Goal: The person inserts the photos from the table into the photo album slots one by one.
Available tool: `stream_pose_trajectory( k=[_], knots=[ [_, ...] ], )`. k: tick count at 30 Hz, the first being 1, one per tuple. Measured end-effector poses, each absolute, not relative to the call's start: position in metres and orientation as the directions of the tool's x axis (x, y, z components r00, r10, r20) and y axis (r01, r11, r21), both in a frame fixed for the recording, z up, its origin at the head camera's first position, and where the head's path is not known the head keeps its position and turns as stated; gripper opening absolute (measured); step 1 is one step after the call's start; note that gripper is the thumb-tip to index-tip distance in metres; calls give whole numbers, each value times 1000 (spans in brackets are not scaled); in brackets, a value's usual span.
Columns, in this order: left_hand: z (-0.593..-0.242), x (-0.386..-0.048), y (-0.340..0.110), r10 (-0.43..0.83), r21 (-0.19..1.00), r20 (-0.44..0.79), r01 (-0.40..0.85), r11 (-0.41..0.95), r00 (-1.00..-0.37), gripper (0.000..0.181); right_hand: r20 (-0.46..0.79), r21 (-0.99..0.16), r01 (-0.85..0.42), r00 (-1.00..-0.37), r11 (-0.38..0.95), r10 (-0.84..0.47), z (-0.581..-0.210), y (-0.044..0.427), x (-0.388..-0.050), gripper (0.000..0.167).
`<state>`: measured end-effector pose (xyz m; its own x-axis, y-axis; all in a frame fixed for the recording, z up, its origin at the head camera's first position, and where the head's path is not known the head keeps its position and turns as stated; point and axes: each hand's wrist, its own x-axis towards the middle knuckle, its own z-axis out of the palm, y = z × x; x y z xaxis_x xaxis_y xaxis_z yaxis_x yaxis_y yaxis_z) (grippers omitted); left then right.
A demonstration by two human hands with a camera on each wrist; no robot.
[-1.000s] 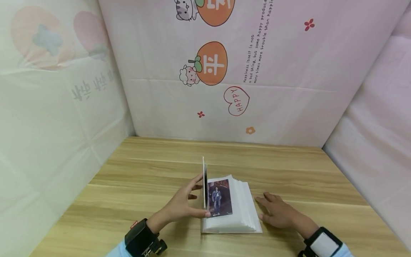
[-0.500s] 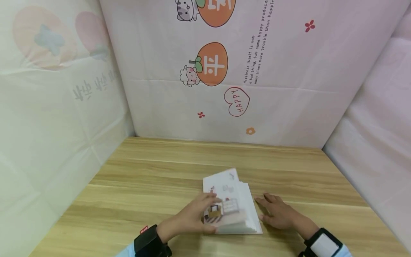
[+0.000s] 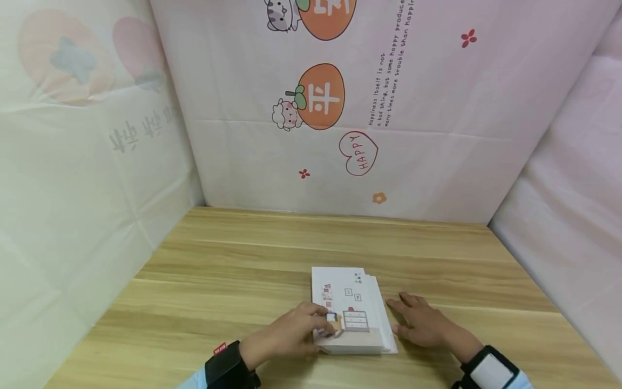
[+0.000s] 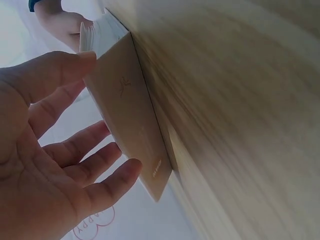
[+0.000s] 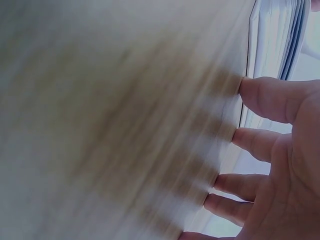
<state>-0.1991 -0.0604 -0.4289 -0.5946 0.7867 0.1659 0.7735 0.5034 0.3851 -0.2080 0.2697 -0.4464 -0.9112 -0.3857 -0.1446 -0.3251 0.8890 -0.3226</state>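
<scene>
A photo album (image 3: 346, 302) lies closed on the wooden table, its white cover printed with a small drawn room scene. My left hand (image 3: 293, 330) is at its left side, fingertips on the cover and thumb by the near left corner. In the left wrist view those loosely bent fingers (image 4: 82, 150) meet the edge of the album's brownish spine (image 4: 127, 107), apart from one another. My right hand (image 3: 420, 321) rests on the table just right of the album. In the right wrist view its spread fingertips (image 5: 250, 140) touch the wood beside the page edges.
The wooden table (image 3: 233, 259) runs back to a white printed cloth (image 3: 243, 162) hanging behind it. Cloth walls (image 3: 97, 205) also stand at the left and right. Each wrist wears a dark strapped device (image 3: 228, 367).
The album's cover, held upright a second ago with a photo showing inside, has swung to the right and down flat. My left hand followed it onto the cover. The right hand stayed put.
</scene>
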Motion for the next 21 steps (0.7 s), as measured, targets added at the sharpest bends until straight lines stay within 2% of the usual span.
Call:
stream_pose_trajectory(
  k=[16,21],
  knots=[
    [-429,-201,-64,782,385,157,767,514,-603,37,-137,-317,-325,-914,891,-382,-449,270,-206,59],
    [-426,-207,-63,761,365,168,757,542,-626,34,-111,-340,-342,-910,876,-399,-449,271,-209,60]
  ],
)
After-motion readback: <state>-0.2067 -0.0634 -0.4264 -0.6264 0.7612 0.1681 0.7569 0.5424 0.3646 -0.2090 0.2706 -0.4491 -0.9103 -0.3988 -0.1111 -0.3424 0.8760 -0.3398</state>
